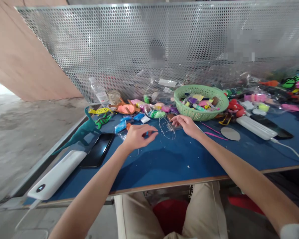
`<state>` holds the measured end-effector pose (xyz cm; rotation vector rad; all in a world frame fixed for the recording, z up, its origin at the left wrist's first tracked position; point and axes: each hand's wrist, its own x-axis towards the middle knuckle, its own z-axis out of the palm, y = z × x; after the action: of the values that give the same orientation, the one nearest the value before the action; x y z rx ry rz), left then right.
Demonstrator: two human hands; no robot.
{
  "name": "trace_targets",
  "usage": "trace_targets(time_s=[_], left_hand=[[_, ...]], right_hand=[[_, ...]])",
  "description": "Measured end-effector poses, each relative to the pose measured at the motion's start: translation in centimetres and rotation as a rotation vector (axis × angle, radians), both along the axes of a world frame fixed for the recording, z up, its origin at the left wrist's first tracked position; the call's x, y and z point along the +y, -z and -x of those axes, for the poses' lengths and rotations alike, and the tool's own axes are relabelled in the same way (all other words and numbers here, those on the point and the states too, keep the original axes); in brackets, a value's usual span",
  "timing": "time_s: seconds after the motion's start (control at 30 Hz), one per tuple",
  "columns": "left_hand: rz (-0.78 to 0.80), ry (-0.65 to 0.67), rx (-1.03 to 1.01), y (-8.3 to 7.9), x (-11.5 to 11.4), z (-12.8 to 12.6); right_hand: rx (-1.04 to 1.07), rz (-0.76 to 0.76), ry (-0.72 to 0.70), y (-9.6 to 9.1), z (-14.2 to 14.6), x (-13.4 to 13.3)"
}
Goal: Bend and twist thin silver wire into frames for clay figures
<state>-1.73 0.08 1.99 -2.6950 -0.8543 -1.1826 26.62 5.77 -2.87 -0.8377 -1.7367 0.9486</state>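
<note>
Rising behind the light-green perforated plastic basket [201, 114], a silver perforated metal panel [129, 43] spans the width of the scene. The blue-topped table [149, 172] with a brown edge carries the basket, which is filled with small multicoloured pieces. Well left of the basket, near the table's end, lies a long white power bank [57, 174] with a small dark display and a white cable. Beyond it, also left of the basket, stands a teal long-necked dinosaur figure [81, 134], with a black glass-fronted phone [98, 151] lying nearer the person.

The bare left hand [141, 135] hovers left of the basket and on its near side, its grip almost closed, thumb and fingertips curved towards one another; whether it pinches anything I cannot tell. The bare right hand [185, 125] is just in front of the basket, its grip loosely curled, and its hold is equally unclear.

Right of the basket and nearer the person lies a flat grey oval disc [230, 134]. Between the hands, near the basket's left front, is a loop of thin pale wire [167, 137]. Slim magenta plastic sticks [215, 135] lie in front of the basket, beside the disc.
</note>
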Motion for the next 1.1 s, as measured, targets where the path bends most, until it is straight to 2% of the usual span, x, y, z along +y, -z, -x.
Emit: trace_targets(time_s=[0.1, 0.2, 0.33, 0.5, 0.63, 0.7, 0.83, 0.93, 1.0, 1.1], left_hand=[[-0.102, 0.052, 0.097, 0.8, -0.7, -1.5], [-0.164, 0.024, 0.203, 1.7, -0.7, -2.3], [-0.157, -0.024, 0.255, 2.5, -0.1, -2.3], [-0.101, -0.012, 0.23, 2.8, 0.3, -2.3], [-0.072, -0.005, 0.224, 2.7, 0.2, -2.4], [-0.077, -0.021, 0.223, 2.7, 0.2, -2.5], [-0.092, -0.075, 0.207, 2.9, 0.3, -2.7], [-0.086, -0.084, 0.21, 2.9, 0.3, -2.8], [-0.084, -0.085, 0.218, 3.0, 0.3, -2.9], [-0.085, -0.095, 0.231, 3.1, 0.3, -2.9]], right_hand=[[-0.11, 0.04, -0.026, 0.1, -0.3, 0.1], [-0.317, -0.09, 0.046, -0.6, -1.0, 0.1], [-0.527, -0.24, 0.117, -1.7, -2.0, -0.1], [-0.618, -0.171, 0.07, -1.8, -2.5, -0.1], [-0.581, -0.027, 0.041, -2.0, -2.9, -0.3], [-0.524, -0.015, 0.065, -2.7, -3.0, -0.7], [-0.239, -0.137, 0.113, -5.0, -2.5, -2.4], [-0.045, -0.196, 0.067, -6.1, -1.5, -3.9], [-0.03, -0.199, -0.013, -6.1, -0.7, -4.6], [-0.145, -0.178, -0.111, -5.2, 0.2, -4.9]])
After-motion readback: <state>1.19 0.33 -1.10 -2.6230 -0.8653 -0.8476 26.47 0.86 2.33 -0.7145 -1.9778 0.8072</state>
